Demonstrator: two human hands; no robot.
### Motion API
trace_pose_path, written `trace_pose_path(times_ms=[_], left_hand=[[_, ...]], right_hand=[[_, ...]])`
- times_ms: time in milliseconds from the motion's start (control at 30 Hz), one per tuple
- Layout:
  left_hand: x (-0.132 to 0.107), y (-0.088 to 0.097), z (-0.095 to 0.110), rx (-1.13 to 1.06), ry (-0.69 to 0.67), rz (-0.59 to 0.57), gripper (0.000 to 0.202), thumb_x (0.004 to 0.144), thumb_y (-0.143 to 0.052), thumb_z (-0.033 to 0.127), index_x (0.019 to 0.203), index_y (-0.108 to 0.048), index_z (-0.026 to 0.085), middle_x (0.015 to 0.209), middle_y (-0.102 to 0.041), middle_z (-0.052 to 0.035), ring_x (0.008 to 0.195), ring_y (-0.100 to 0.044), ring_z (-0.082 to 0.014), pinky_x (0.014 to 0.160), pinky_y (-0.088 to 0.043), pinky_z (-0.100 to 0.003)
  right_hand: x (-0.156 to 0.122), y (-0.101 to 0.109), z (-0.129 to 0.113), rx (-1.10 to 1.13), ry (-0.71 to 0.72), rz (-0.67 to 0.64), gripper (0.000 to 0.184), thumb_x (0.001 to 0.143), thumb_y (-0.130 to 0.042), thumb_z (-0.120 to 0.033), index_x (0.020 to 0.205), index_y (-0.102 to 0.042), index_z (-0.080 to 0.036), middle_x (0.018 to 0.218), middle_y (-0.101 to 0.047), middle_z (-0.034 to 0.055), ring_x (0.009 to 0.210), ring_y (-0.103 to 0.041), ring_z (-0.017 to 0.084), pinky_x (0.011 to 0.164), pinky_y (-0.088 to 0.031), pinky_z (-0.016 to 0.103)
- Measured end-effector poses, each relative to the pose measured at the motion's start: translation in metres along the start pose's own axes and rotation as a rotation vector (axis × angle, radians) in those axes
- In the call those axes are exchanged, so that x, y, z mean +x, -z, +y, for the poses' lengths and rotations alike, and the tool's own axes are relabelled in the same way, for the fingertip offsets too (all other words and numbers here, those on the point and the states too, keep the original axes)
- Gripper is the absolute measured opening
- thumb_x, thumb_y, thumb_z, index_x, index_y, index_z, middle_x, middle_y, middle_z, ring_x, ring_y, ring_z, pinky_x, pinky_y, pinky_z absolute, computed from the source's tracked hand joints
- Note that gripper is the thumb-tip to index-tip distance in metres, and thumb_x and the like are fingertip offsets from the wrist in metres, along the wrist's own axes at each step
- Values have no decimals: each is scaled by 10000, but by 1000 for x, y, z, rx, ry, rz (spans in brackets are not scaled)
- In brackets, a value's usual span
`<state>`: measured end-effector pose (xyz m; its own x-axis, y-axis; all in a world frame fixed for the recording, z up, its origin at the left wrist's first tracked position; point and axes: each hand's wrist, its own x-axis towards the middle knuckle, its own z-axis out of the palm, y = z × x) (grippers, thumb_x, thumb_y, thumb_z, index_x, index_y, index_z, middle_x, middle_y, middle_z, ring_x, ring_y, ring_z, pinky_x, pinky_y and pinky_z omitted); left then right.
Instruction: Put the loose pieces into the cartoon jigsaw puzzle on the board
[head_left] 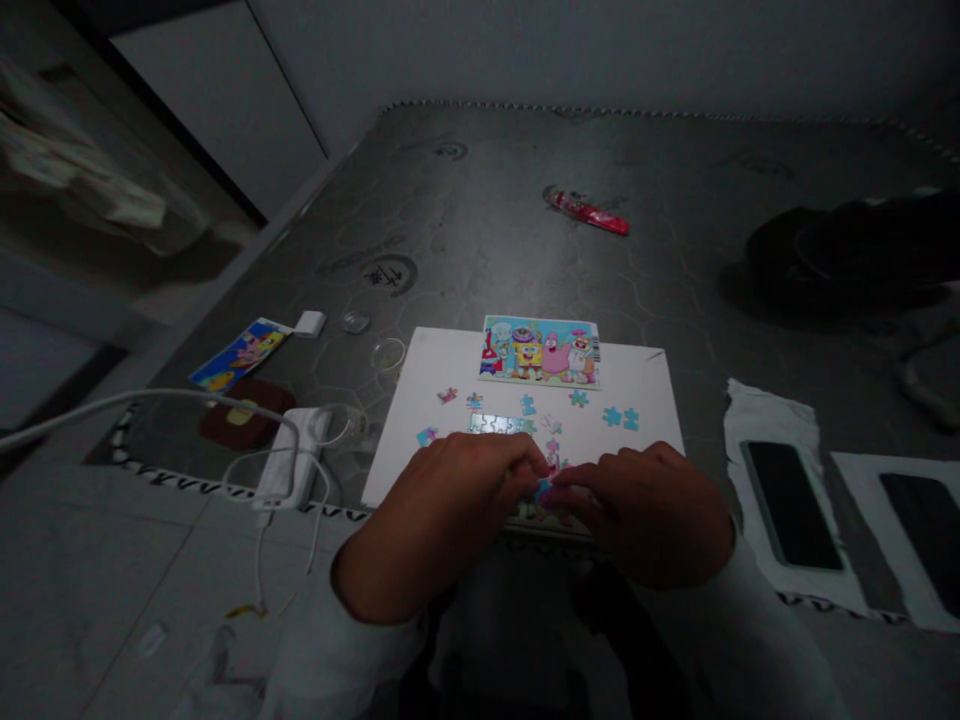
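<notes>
Over the near edge of a white board (397, 420), my left hand (465, 490) and my right hand (649, 510) meet, fingertips pinched on small blue and pink jigsaw puzzle pieces (545, 488). My fingers cover part of them, so whether they are joined is hard to tell. A partly joined strip of puzzle (499, 424) lies just beyond my left hand. Loose pieces are spread around it, among them a blue pair (621, 417), a green one (578, 398) and a pink one (447, 395). Behind them lies a cartoon picture card (540, 352).
A white power strip (289, 460) with cables, a brown case (247, 412), a blue picture packet (244, 355) and clear round lids (388, 354) lie at left. A phone (791, 505) rests on white paper at right. Farther back is a red-handled tool (589, 212).
</notes>
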<state>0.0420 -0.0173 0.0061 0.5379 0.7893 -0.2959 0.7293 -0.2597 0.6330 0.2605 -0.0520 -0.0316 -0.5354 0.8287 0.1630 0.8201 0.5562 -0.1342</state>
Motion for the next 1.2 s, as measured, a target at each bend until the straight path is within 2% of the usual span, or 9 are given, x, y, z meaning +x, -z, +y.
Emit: trace_pose_path(times_ms=[200, 400, 633, 800, 1000, 1200], left_hand=[[-4, -4, -4, 68, -24, -25, 180, 940, -506, 312, 992, -678, 309, 947, -739, 30, 884, -674, -176, 790, -445, -291], [-4, -5, -6, 90, -8, -25, 176, 938, -507, 312, 991, -675, 319, 936, -734, 31, 866, -668, -177, 772, -442, -298], [-7, -2, -7, 102, -9, -38, 179, 940, -492, 292, 959, -670, 294, 894, -713, 30, 823, -646, -157, 748, -432, -286], [-8, -1, -5, 97, -10, -42, 178, 950, -472, 290, 945, -651, 296, 900, -705, 41, 837, -638, -160, 744, -423, -287], [-8, -1, -5, 104, -22, -47, 177, 951, -461, 276, 927, -637, 282, 877, -689, 39, 807, -619, -151, 719, -403, -281], [-10, 1, -3, 112, -33, -46, 175, 963, -446, 276, 923, -616, 274, 890, -681, 40, 803, -605, -148, 705, -390, -277]], right_hand=[[2, -3, -11, -16, 68, 146, 296, 973, -463, -291, 779, -683, -258, 586, -589, -27, 539, -489, 126, 622, -232, 317], [2, -2, -11, 4, 109, 122, 203, 943, -505, -222, 837, -675, -255, 597, -564, -34, 550, -450, 128, 613, -232, 314], [5, 2, -13, 17, 194, 155, 270, 973, -447, -194, 836, -669, -266, 583, -534, -34, 556, -406, 135, 599, -228, 322], [5, 1, -17, 15, 147, 211, 331, 977, -410, -163, 793, -665, -263, 568, -512, -26, 565, -382, 150, 608, -240, 334], [6, 4, -16, 14, 196, 192, 291, 966, -434, -145, 850, -676, -257, 586, -518, -32, 569, -403, 143, 612, -256, 325], [6, 6, -16, -3, 202, 191, 326, 972, -408, -127, 859, -682, -263, 579, -523, -33, 563, -415, 143, 616, -263, 323]])
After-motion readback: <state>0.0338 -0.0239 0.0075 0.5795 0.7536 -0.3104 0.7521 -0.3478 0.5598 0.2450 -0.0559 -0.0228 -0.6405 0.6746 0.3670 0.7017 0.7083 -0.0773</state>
